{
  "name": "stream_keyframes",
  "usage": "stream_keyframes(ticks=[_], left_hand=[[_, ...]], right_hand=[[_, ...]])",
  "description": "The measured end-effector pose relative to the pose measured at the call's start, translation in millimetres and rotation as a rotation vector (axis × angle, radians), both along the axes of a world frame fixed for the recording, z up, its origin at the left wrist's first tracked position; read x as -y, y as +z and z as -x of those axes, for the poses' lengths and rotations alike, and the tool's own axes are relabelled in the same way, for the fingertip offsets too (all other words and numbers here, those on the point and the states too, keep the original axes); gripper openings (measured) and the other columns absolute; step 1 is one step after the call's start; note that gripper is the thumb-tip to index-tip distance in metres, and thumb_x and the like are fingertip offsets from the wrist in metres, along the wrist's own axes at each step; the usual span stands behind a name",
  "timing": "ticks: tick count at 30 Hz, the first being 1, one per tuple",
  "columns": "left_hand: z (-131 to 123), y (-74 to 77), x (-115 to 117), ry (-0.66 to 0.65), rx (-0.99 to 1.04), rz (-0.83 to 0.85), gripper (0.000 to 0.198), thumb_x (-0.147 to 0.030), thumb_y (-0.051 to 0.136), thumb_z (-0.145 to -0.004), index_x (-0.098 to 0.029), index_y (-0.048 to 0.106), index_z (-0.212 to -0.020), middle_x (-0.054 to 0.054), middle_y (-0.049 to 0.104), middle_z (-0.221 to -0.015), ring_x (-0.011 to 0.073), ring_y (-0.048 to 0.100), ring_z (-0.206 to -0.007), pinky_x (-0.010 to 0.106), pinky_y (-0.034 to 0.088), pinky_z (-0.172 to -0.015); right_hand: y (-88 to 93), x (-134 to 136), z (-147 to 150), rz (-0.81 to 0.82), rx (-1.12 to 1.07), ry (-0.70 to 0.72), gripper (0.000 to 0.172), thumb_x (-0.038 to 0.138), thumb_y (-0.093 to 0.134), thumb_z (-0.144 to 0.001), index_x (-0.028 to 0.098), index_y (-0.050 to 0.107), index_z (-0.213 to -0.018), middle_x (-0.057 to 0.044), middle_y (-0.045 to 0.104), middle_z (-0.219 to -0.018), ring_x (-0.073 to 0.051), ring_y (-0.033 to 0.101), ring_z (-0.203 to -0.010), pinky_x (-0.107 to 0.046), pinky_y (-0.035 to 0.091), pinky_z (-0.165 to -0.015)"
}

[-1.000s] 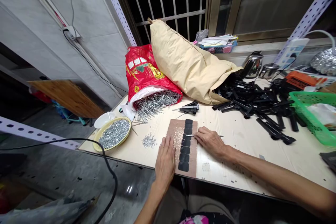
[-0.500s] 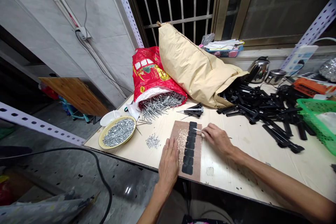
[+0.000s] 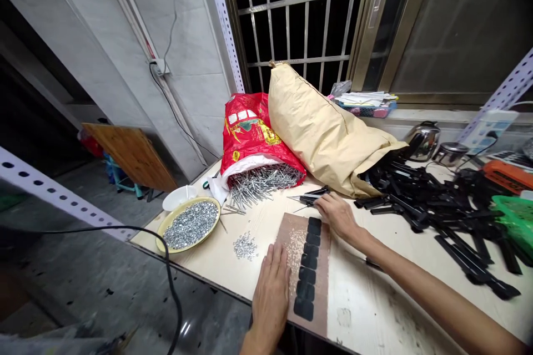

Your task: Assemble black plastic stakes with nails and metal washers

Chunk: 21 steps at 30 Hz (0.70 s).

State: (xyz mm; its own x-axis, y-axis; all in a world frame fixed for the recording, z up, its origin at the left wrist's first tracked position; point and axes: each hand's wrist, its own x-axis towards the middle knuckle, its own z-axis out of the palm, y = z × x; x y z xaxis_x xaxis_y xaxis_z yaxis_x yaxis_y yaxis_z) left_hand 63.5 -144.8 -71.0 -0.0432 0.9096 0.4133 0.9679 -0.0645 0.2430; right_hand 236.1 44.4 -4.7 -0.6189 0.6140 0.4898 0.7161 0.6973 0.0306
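Note:
My left hand (image 3: pixel 272 294) lies flat along the left edge of a brown board (image 3: pixel 322 288), its fingers stretched out. A column of black rounded pieces (image 3: pixel 307 276) runs down the board, with many tiny pale bits (image 3: pixel 295 249) scattered to their left. Beyond the board's far end, my right hand (image 3: pixel 339 215) has its fingers closed at a small cluster of pointed black-handled tools (image 3: pixel 310 198). What sits between those fingertips is hidden. A small pile of shiny metal pieces (image 3: pixel 245 246) is on the table left of my left hand.
A yellow bowl of metal pieces (image 3: pixel 219 222) stands at the left, beside a white bowl (image 3: pixel 177 198). Behind are a red bag (image 3: pixel 250 133) spilling metal rods and a tan sack (image 3: pixel 320 127) spilling black parts (image 3: pixel 416 194). A green basket (image 3: pixel 510 216) is at the right.
My right hand has moved from the black pieces, where it held a thin metal tool, out to the black-handled tools. My left hand stays at the board's edge. The view has tilted up.

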Motion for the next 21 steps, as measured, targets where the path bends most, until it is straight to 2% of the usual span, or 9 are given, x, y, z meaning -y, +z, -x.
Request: stream_keyframes(ticks=[3,5,8,11,16,21], left_hand=[[7,13.2,7,-0.016,0.124,-0.021,0.041,-0.019,0.038,-0.091,-0.021,0.045,-0.131,0.008,0.044,-0.138,0.0231,0.038,-0.128,0.041,0.043,-0.101],[21,25.7,13,0.030,0.212,-0.065,0.037,-0.018,0.038,-0.091,-0.021,0.051,-0.125,0.008,0.050,-0.132,0.0214,0.044,-0.123,0.038,0.044,-0.098],[51,40.1,21,0.191,0.259,-0.120,0.031,-0.020,0.040,-0.091,-0.020,0.058,-0.116,0.009,0.060,-0.112,0.0227,0.054,-0.107,0.040,0.048,-0.089],[79,44.0,23,0.266,0.214,-0.102,0.029,-0.021,0.041,-0.090,-0.018,0.060,-0.111,0.009,0.062,-0.098,0.0225,0.055,-0.092,0.040,0.049,-0.081],[99,40.6,0,0.297,0.107,-0.010,0.029,-0.017,0.037,-0.090,-0.019,0.061,-0.108,0.008,0.059,-0.090,0.0214,0.052,-0.086,0.035,0.046,-0.075],[112,31.7,-30,0.368,-0.027,0.199,0.026,-0.016,0.038,-0.088,-0.018,0.063,-0.080,0.008,0.054,-0.083,0.0224,0.048,-0.085,0.032,0.041,-0.067]], right_hand=[[-10.7,-27,38,-0.036,0.053,0.031,0.031,0.027,0.036,-0.095,0.017,0.063,-0.083,-0.007,0.060,-0.080,-0.018,0.050,-0.078,-0.027,0.036,-0.063],[-23.0,-36,52,-0.040,0.071,0.054,0.030,0.025,0.037,-0.094,0.017,0.063,-0.082,-0.007,0.059,-0.080,-0.019,0.050,-0.079,-0.027,0.036,-0.063],[-39.4,-41,57,-0.037,0.085,0.071,0.022,0.015,0.042,-0.089,0.018,0.061,-0.078,-0.008,0.058,-0.079,-0.019,0.050,-0.076,-0.027,0.037,-0.060],[-47.2,-42,50,-0.029,0.078,0.060,0.020,0.011,0.042,-0.086,0.019,0.061,-0.085,-0.009,0.056,-0.082,-0.020,0.049,-0.073,-0.026,0.035,-0.054],[-41.7,-35,29,0.023,-0.007,0.016,0.027,0.020,0.040,-0.087,0.020,0.057,-0.108,-0.009,0.052,-0.089,-0.021,0.050,-0.079,-0.025,0.037,-0.053],[-23.0,-11,14,0.089,-0.132,0.052,0.029,0.031,0.038,-0.092,0.019,0.057,-0.110,-0.008,0.055,-0.095,-0.018,0.055,-0.082,-0.025,0.043,-0.060]])
